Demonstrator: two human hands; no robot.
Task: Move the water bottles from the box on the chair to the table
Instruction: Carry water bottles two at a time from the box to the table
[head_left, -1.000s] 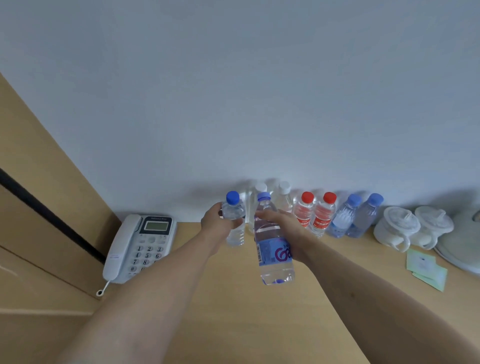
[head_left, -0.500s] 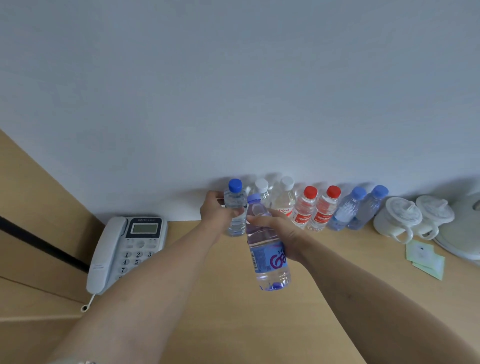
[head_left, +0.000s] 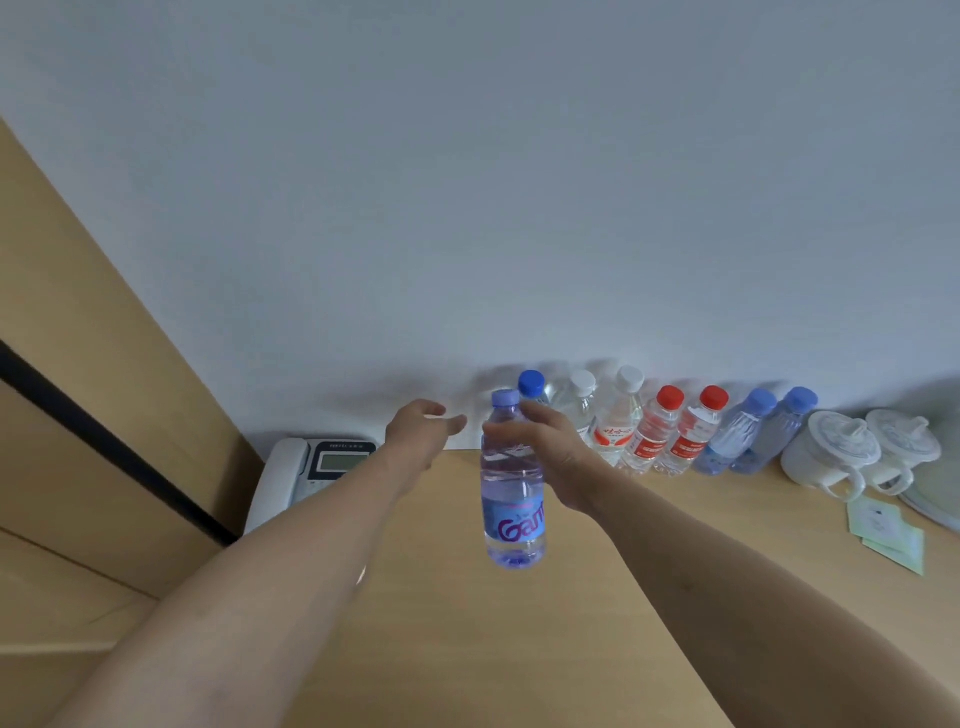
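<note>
- The left hand (head_left: 418, 431) has let go of the blue-capped bottle (head_left: 531, 385), which now stands in the row by the wall; its grip is apart, fingers spread, empty.
- The right hand (head_left: 550, 457) still has its grip clamped on the purple bottle (head_left: 511, 499), held above the surface (head_left: 467, 649).
- Behind it stand two white-capped bottles (head_left: 582, 400), two red-capped bottles (head_left: 670, 431) and two pale blue bottles (head_left: 748, 431).
- A phone (head_left: 311, 467) lies to the left, partly behind the left forearm.
- Two white cups (head_left: 841, 452) and green packets (head_left: 888, 530) sit to the right.
</note>
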